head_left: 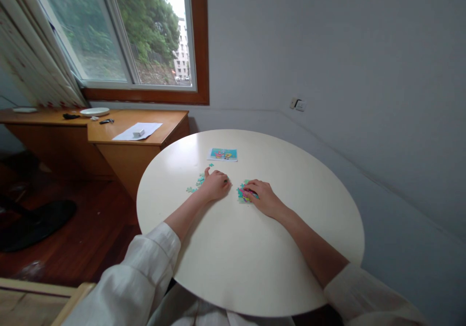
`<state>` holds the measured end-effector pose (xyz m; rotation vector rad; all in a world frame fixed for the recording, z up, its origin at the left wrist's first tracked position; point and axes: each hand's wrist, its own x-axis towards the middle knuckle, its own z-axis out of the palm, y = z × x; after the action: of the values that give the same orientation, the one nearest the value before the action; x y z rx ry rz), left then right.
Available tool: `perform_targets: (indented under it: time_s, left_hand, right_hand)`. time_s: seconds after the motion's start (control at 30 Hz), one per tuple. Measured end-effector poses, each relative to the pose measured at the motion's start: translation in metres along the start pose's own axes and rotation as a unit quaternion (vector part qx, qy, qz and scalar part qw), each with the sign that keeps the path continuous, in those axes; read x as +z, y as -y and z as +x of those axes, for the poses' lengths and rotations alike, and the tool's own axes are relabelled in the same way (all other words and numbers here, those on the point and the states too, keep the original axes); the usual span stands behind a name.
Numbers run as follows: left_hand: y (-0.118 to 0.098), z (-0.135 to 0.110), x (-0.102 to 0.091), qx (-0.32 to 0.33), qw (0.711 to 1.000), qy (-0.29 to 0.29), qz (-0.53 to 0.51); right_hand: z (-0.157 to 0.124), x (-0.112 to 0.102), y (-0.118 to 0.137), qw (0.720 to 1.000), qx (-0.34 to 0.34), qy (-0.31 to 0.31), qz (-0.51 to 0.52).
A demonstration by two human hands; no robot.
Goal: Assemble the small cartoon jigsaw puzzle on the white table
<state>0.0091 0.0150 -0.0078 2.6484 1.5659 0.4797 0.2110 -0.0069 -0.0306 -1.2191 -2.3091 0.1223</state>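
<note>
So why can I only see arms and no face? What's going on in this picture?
The camera sits on the person's head and looks forward and down, so you see what they see: their own two arms. There is just this one picture. Both hands rest on a round white table. The left hand is curled up beside some loose puzzle pieces; I can't tell if it holds one. The right hand lies flat on a small cluster of colourful pieces. A bit farther back lies a little cartoon picture card. Behind the table stands a wooden desk with a plate and a sheet of paper on it.
</note>
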Motion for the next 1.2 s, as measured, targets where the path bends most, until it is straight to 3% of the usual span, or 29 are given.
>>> perform_targets:
  time_s: [0.23, 0.43, 0.67, 1.2]
  left_hand:
    - [0.002, 0.0, -0.002, -0.006, 0.999, 0.013, -0.034]
    - [0.008, 0.001, 0.006, -0.059, 0.997, -0.032, -0.03]
    - [0.008, 0.002, 0.007, -0.092, 0.996, 0.006, -0.02]
    - [0.005, 0.002, 0.007, -0.077, 0.996, 0.018, -0.035]
  right_hand:
    - [0.0, 0.0, -0.001, 1.0, -0.003, 0.0, 0.005]
    - [0.001, 0.0, -0.002, 1.0, -0.001, 0.004, 0.007]
    - [0.001, 0.0, -0.002, 1.0, 0.001, 0.003, 0.01]
    - [0.001, -0.001, 0.0, 1.0, 0.008, 0.007, 0.019]
